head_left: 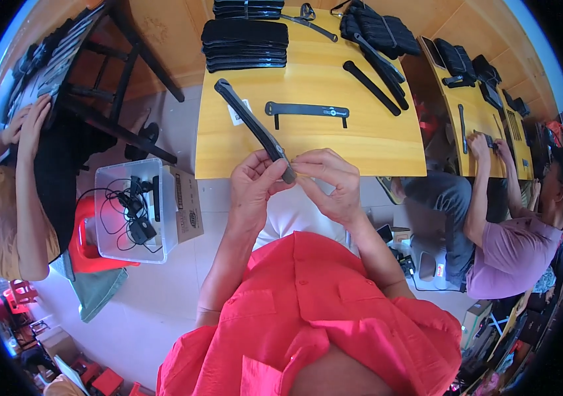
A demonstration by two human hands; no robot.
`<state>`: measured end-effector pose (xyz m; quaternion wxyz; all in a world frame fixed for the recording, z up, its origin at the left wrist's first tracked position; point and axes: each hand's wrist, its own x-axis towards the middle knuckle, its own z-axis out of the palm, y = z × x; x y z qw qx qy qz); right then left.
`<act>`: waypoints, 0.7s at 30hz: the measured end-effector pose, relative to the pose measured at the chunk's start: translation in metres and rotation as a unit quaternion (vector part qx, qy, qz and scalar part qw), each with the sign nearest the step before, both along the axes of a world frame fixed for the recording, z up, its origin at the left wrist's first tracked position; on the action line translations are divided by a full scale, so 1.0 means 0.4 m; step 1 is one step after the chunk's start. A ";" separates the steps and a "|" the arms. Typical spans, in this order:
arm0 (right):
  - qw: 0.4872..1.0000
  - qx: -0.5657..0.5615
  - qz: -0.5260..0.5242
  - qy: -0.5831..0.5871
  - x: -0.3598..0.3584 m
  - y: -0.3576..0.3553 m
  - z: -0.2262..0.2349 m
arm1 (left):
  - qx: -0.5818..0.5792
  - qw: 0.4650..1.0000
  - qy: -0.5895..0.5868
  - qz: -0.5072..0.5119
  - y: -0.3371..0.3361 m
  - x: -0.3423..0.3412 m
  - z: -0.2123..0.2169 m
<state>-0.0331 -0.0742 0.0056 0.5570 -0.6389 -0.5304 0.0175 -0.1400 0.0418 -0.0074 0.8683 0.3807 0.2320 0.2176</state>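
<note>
In front of my chest, beyond the near edge of the yellow table, a long black strap slants up to the left. My left hand is closed around its lower end, thumb on top. The fingers of my right hand pinch together right beside that end; what lies between them is too small to make out. Flat on the table ahead is another black strap with a printed mark and two short tabs hanging from it. A white paper slip shows partly behind the held strap.
Stacked black straps stand at the table's far left, and a black bundle at its far right. Loose dark straps lie on the right. Left of me, a clear bin holds cables. People work at tables on both sides.
</note>
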 end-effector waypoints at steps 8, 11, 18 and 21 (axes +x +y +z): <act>0.999 -0.020 0.047 -0.019 0.021 -0.002 0.015 | 0.017 1.000 0.018 -0.002 0.000 -0.003 0.007; 0.999 -0.024 0.035 -0.032 0.015 0.001 0.017 | 0.021 1.000 0.021 0.005 0.000 -0.001 0.002; 0.998 -0.010 -0.012 -0.056 0.002 0.015 0.011 | 0.033 0.999 0.031 0.015 0.002 0.001 0.015; 0.995 -0.004 -0.050 -0.092 -0.016 0.022 0.013 | 0.043 0.998 0.035 0.022 0.003 0.002 0.010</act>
